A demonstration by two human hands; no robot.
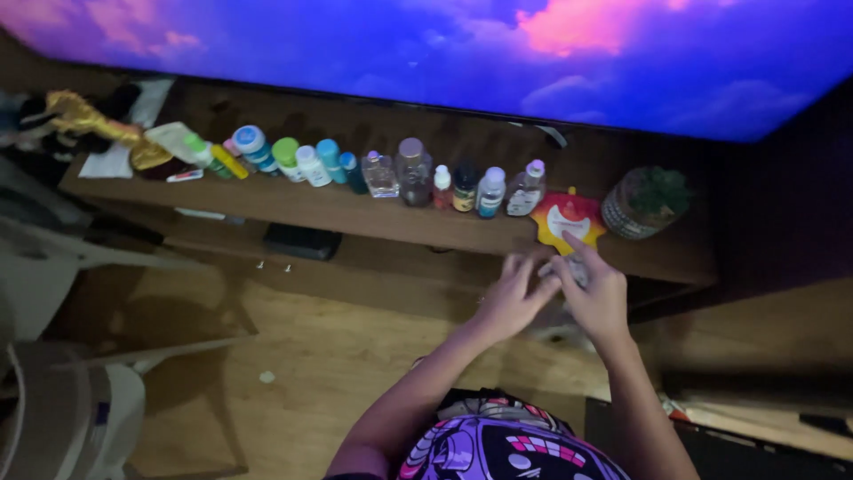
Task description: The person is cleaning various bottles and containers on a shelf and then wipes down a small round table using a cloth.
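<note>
Your left hand [514, 298] and right hand [593, 289] meet, fingers together around something small I cannot make out, just below the shelf [355, 213] edge, near the star-shaped card [567, 219], bottles [413, 173] standing untouched.

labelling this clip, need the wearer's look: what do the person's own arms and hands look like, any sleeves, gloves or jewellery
Both arms are bare from the bottom of the frame up to the hands: no sleeves reach the forearms. The left hand and right hand wear no gloves. The dim, blurred picture shows no rings, watch or bracelets, though small ones could be missed. Below the arms lies a purple garment printed with pink, white and black shapes.
</note>
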